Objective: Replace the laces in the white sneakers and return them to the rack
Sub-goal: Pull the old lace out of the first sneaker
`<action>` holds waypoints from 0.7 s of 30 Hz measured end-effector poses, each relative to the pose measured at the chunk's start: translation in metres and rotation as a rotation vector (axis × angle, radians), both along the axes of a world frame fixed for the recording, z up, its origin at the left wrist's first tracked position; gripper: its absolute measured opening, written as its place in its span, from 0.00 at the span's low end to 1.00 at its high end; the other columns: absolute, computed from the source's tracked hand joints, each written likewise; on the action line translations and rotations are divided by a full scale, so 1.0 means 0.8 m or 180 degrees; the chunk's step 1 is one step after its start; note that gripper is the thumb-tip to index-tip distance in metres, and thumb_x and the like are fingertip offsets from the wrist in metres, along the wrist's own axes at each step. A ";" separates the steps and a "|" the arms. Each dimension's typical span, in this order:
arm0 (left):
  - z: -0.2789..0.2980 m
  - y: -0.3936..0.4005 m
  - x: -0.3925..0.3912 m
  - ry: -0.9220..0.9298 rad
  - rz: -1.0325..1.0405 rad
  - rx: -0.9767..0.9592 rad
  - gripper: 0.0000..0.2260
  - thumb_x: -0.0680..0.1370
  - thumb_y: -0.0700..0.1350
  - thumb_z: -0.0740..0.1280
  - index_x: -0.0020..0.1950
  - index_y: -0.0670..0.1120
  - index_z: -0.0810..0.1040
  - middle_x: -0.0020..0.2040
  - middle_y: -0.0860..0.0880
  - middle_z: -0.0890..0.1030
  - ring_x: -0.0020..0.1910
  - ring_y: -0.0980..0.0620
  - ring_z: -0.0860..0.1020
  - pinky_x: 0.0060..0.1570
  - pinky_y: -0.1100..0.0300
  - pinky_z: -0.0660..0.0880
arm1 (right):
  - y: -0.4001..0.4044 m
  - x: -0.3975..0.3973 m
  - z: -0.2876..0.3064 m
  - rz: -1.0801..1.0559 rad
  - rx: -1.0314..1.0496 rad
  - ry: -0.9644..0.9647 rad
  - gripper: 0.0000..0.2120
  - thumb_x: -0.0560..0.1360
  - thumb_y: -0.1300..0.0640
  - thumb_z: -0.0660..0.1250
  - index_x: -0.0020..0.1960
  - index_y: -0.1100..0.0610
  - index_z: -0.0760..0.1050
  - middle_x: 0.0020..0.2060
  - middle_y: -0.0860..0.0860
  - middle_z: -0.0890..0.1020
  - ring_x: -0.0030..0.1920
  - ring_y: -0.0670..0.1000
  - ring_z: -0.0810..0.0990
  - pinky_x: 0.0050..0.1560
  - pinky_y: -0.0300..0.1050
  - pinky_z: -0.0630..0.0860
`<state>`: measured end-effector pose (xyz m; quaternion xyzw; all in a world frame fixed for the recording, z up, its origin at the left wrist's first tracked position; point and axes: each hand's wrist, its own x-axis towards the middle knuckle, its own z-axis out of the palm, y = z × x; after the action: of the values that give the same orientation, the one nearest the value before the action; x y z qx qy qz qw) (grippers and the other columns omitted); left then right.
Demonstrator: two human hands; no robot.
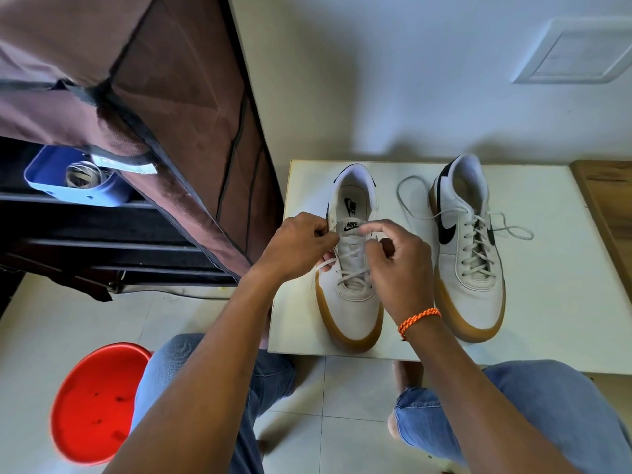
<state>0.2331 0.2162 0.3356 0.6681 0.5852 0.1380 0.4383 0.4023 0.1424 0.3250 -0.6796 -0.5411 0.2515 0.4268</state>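
Denim-clad knees frame the bottom of the view, with a red bucket [97, 403] on the tiled floor beside the person's left leg. Above them, both forearms reach forward to a low white table [547, 302], the right wrist wearing an orange bracelet [419, 321]. Two white sneakers with gum soles stand on this table, toes toward the person. The left sneaker [352, 292] is the one in hand: its lace [352, 278] crosses only the lower eyelets, and the upper rows stand unthreaded. The left hand [297, 248] pinches the shoe's upper edge and a lace end near the top eyelets; the right hand [396, 265] has fingers curled, pinching the other strand beside the tongue. The right sneaker [468, 254] lies just beside it, laced to the top, its loose ends [513, 230] trailing untied on the table. The step appears to be threading the left sneaker's upper eyelets, roughly midway through the task. The next move likely calls for feeding a lace tip through the next open eyelet and drawing both strands even. Farther left stands the rack [113, 230], its brown fabric cover [154, 80] lifted, a blue container [68, 179] on one shelf.
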 end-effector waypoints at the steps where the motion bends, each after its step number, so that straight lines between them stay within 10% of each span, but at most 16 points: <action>1: 0.000 0.000 0.000 0.0001 0.0009 0.0002 0.12 0.81 0.43 0.67 0.41 0.37 0.82 0.34 0.47 0.86 0.37 0.50 0.86 0.50 0.41 0.84 | -0.001 -0.002 -0.001 0.0124 -0.0063 -0.0109 0.12 0.78 0.54 0.63 0.55 0.49 0.85 0.28 0.47 0.81 0.27 0.48 0.78 0.30 0.45 0.75; 6: 0.005 0.000 0.001 -0.0006 -0.0008 -0.0025 0.12 0.80 0.42 0.66 0.42 0.35 0.81 0.34 0.48 0.86 0.37 0.50 0.86 0.50 0.40 0.84 | -0.006 -0.013 -0.013 0.0717 -0.0392 -0.1066 0.11 0.82 0.50 0.66 0.59 0.49 0.85 0.45 0.50 0.88 0.45 0.53 0.84 0.45 0.50 0.83; 15: 0.006 0.000 0.001 -0.0114 -0.0015 -0.0132 0.11 0.81 0.40 0.66 0.44 0.34 0.81 0.35 0.46 0.87 0.37 0.49 0.87 0.51 0.43 0.85 | 0.003 -0.004 -0.002 -0.0059 -0.0058 -0.0374 0.09 0.77 0.55 0.66 0.38 0.53 0.79 0.29 0.46 0.79 0.31 0.47 0.78 0.31 0.47 0.74; 21: 0.009 -0.001 0.003 -0.0080 -0.0010 -0.0120 0.11 0.81 0.39 0.65 0.44 0.33 0.81 0.34 0.47 0.86 0.35 0.52 0.86 0.49 0.50 0.85 | -0.003 -0.008 -0.001 0.0364 -0.0315 -0.0909 0.13 0.80 0.50 0.64 0.60 0.47 0.84 0.34 0.46 0.83 0.37 0.48 0.81 0.35 0.42 0.76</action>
<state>0.2355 0.2152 0.3429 0.6588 0.5812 0.1347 0.4584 0.3961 0.1398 0.3242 -0.6968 -0.6210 0.2026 0.2965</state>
